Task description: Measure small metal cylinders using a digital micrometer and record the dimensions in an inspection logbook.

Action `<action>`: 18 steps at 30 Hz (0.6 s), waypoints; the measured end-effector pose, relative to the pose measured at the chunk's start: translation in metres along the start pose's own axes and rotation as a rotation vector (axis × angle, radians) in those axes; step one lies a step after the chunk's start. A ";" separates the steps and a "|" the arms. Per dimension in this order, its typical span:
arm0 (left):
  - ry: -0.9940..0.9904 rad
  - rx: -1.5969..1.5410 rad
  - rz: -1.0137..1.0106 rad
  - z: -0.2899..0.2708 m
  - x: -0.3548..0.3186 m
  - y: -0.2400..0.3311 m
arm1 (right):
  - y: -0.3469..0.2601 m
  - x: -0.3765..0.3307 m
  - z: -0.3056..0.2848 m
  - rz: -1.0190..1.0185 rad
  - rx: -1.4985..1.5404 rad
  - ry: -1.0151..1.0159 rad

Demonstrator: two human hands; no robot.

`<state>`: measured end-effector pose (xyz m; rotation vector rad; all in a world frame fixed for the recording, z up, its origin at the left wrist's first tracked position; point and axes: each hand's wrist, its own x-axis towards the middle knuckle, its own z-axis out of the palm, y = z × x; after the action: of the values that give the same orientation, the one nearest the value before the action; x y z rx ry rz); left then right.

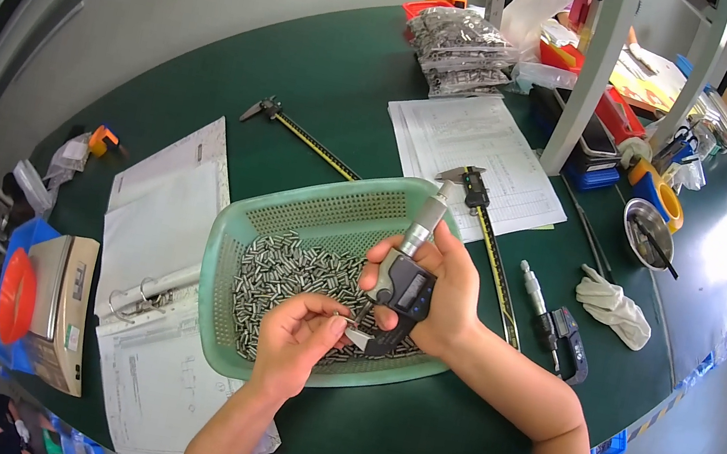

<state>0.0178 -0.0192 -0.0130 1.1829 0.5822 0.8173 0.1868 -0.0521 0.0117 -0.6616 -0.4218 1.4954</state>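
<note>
My right hand point(442, 291) is wrapped round a digital micrometer point(409, 286), which has a silver thimble, a dark display and a black frame. Beside its measuring gap, my left hand point(301, 337) pinches a small metal pin point(349, 321) between thumb and fingers. Whether the pin touches the micrometer's faces I cannot tell. Both hands are above a green plastic basket point(219, 299) with perforated sides. Loose short metal pins point(287, 277) cover its bottom.
Digital calipers point(314, 146) lie behind the basket, and another caliper point(491, 250) lies to its right. Farther right are a second micrometer point(551, 323), a white glove point(614, 308) and a metal bowl point(634, 238). A scale point(67, 311) and a ring binder point(167, 183) stand left; bagged parts point(462, 45) are behind.
</note>
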 end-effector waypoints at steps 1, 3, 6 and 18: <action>-0.024 0.014 0.009 -0.001 -0.001 -0.002 | 0.000 -0.001 -0.001 0.014 0.027 -0.010; -0.040 0.045 0.040 -0.002 -0.002 -0.002 | -0.001 -0.002 -0.002 0.023 0.008 0.006; -0.076 0.095 0.085 0.003 -0.001 -0.001 | -0.004 -0.004 -0.005 0.029 -0.007 0.037; -0.090 0.122 0.100 0.006 -0.001 0.001 | -0.004 -0.004 -0.005 -0.004 -0.103 0.025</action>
<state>0.0216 -0.0227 -0.0105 1.3626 0.5079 0.8173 0.1930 -0.0566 0.0110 -0.7598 -0.4828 1.4675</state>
